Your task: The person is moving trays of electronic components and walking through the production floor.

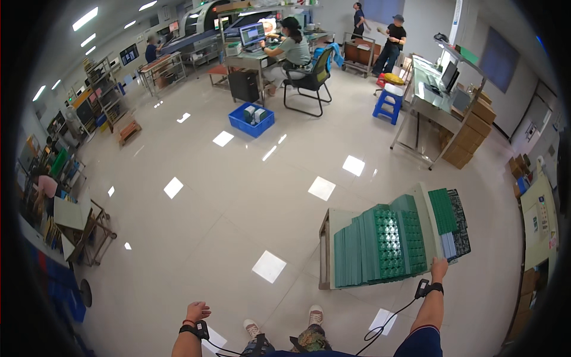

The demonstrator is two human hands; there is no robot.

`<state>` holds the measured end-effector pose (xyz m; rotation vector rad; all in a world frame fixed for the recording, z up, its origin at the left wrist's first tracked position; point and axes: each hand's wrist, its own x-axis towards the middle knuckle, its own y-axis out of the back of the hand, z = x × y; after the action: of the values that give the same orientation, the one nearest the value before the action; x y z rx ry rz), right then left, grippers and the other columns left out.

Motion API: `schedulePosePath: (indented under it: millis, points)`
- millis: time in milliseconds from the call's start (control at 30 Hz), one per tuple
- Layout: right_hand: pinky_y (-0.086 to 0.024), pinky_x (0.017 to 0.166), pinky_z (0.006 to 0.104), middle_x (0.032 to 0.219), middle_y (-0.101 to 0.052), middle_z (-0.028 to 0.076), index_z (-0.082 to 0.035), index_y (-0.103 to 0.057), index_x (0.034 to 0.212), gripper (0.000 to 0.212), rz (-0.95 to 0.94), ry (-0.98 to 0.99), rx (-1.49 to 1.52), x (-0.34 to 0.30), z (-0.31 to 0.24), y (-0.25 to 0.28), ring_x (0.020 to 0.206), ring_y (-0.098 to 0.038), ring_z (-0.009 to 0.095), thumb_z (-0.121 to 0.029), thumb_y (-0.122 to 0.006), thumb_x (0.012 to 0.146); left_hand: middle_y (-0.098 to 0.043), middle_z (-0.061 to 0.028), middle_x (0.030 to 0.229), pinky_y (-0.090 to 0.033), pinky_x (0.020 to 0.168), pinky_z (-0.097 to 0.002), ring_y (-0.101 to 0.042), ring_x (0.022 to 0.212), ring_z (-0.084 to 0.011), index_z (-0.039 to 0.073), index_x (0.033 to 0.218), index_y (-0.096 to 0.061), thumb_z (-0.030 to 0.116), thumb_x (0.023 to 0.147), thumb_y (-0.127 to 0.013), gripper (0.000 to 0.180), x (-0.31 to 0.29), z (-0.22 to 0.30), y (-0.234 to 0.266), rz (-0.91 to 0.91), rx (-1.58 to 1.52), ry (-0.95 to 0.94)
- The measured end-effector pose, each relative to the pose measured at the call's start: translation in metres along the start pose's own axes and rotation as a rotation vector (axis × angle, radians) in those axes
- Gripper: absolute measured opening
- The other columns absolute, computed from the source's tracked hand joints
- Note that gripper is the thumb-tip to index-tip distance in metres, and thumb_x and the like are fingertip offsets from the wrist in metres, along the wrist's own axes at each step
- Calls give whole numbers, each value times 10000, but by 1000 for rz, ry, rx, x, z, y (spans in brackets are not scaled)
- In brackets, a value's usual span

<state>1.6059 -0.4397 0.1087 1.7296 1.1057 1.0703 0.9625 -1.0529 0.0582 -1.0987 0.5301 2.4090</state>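
My right hand [439, 269] is closed on the near edge of a cart's upright cream panel [429, 221], at the right. Rows of thin green circuit-board panels [389, 241] stand packed on edge in the cart [324, 250], left of that panel. Beyond the panel are more green boards [441, 209] and dark patterned boards [459, 223], with a pale stack [448, 244] close to my fingers. My left hand [198, 311] hangs over the floor at lower left, fingers loosely bent and holding nothing. Both wrists wear black cabled devices.
A blue crate [252, 121] with several items sits on the floor ahead, near a seated person [294, 50] and a black chair [315, 80]. A blue stool [388, 106] stands beside a workbench [431, 89]. Another cart [77, 220] is at left, a cream machine [540, 220] at right.
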Motion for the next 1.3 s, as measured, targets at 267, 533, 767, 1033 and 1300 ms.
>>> schedulePosePath:
  millis: [267, 533, 767, 1033, 1300]
  points:
    - [-420, 775, 439, 923, -550, 240, 52, -520, 944, 420, -23, 14, -22, -15, -29, 14, 891, -519, 397, -291, -639, 734, -561, -201, 942, -526, 617, -377, -607, 738, -307, -60, 1066, -446, 166, 824, -505, 336, -32, -19, 5, 43, -19, 70]
    - [-441, 742, 438, 927, -549, 219, 18, -514, 976, 450, -72, 14, -66, -44, -69, 39, 871, -537, 381, -339, -637, 731, -577, -179, 902, -531, 591, -334, -615, 703, -270, -62, 1072, -469, 186, 824, -507, 353, -34, 32, -99, -68, 46, -38]
    - [-454, 703, 434, 885, -553, 212, 28, -519, 946, 463, -257, 157, -133, -69, -107, 61, 832, -550, 373, -366, -627, 728, -553, -122, 975, -532, 622, -329, -582, 836, -227, -29, 1114, -486, 218, 825, -520, 381, -24, 35, -216, -214, 106, -69]
    - [-400, 744, 444, 908, -500, 225, 55, -479, 977, 480, -149, 548, 81, -73, -125, 59, 870, -477, 387, -314, -647, 721, -387, -95, 1255, -465, 826, -421, -374, 1170, -244, 44, 1249, -399, 347, 864, -456, 494, -26, 14, -288, -362, 197, -114]
    - [-388, 694, 456, 858, -453, 222, 46, -459, 914, 399, 21, 451, -3, -130, -175, 49, 821, -456, 392, -282, -620, 752, -232, -65, 1399, -321, 964, -461, -233, 1275, -254, 101, 1355, -243, 508, 869, -352, 643, 1, 15, -274, -387, 68, -141]
